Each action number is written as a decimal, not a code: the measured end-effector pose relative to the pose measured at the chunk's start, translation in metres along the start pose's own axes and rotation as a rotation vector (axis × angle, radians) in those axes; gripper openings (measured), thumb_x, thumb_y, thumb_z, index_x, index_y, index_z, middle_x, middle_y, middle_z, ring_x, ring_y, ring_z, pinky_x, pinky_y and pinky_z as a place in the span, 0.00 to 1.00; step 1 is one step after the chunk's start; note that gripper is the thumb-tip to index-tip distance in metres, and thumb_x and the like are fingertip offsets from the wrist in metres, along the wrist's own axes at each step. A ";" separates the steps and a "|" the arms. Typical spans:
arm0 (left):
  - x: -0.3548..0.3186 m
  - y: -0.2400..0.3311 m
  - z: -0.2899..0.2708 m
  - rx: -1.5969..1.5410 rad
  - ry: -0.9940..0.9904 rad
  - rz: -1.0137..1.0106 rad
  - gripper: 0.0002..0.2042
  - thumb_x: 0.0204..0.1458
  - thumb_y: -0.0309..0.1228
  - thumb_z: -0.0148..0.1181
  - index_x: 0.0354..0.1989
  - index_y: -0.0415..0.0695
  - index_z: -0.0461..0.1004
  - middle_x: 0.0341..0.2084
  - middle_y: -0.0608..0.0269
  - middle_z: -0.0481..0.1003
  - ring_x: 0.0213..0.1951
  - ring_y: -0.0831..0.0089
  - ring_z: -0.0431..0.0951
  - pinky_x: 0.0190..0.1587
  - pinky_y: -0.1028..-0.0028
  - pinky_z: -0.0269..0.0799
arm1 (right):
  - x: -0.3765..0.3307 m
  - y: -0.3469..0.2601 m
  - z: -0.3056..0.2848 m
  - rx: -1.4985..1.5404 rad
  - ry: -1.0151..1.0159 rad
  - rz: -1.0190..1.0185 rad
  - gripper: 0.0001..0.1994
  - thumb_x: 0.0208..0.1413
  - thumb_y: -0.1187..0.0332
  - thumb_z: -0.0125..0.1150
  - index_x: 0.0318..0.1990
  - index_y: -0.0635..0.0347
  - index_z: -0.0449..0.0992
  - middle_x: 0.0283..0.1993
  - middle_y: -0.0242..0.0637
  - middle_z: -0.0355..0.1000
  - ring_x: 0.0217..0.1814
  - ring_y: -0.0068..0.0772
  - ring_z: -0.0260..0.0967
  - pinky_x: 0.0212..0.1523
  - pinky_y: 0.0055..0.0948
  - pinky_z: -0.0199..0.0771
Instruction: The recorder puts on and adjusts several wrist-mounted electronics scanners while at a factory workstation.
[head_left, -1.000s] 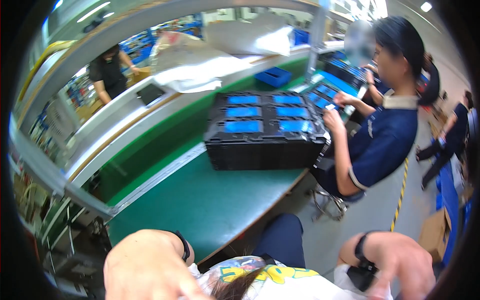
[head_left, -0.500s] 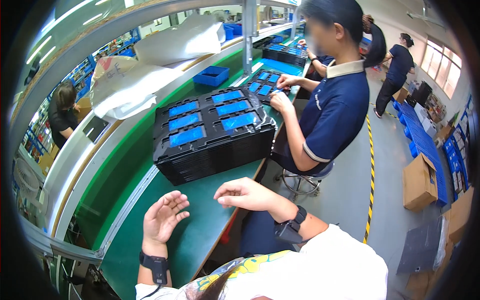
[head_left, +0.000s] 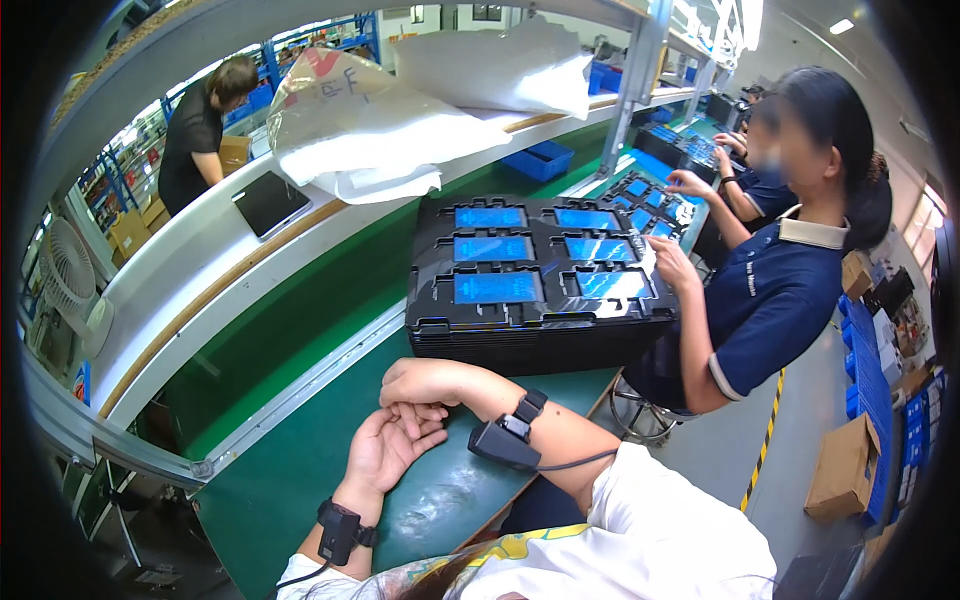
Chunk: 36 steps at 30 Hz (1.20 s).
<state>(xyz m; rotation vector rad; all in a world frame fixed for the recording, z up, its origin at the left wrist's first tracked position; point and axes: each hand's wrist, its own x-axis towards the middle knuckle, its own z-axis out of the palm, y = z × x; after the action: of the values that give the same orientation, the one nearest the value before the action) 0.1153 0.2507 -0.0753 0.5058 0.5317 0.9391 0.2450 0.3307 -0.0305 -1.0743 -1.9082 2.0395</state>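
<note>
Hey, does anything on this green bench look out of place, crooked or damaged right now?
Nothing looks damaged or spilled. The stack of black trays sits square on the green bench, its blue panels in neat rows. The left hand lies palm up with the right hand resting across its fingers. The crumpled white plastic bags on the shelf look untidy, nothing more.

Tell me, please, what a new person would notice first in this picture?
First, the stack of black trays holding blue-screened panels, in the middle of the green bench. Just in front of it, the right hand lies over the upturned left hand. A seated co-worker touches the trays' right side.
</note>
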 end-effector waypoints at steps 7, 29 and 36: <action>0.002 0.010 -0.009 0.401 0.215 0.175 0.13 0.58 0.38 0.36 0.34 0.39 0.62 0.20 0.58 0.70 0.25 0.64 0.75 0.32 0.63 0.76 | 0.071 0.042 0.012 -0.340 0.353 -0.610 0.12 0.46 0.65 0.53 0.21 0.66 0.67 0.16 0.45 0.65 0.18 0.36 0.65 0.20 0.37 0.63; 0.005 0.018 -0.031 0.061 0.295 0.149 0.13 0.57 0.35 0.38 0.30 0.40 0.65 0.23 0.54 0.72 0.30 0.60 0.76 0.37 0.61 0.74 | 0.072 0.041 0.010 0.013 0.217 -0.630 0.10 0.46 0.67 0.56 0.23 0.65 0.69 0.17 0.37 0.69 0.16 0.25 0.66 0.18 0.27 0.65; 0.006 0.020 -0.036 0.090 0.233 0.136 0.13 0.57 0.35 0.39 0.30 0.39 0.65 0.24 0.54 0.72 0.32 0.61 0.75 0.39 0.60 0.73 | 0.071 0.041 0.009 -0.055 0.174 -0.635 0.13 0.47 0.62 0.57 0.22 0.65 0.69 0.16 0.36 0.68 0.17 0.26 0.66 0.18 0.27 0.65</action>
<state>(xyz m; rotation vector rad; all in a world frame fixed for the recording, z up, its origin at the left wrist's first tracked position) 0.0838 0.2720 -0.0913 0.5213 0.7600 1.1154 0.2025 0.3556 -0.0970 -0.5252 -1.8998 1.4983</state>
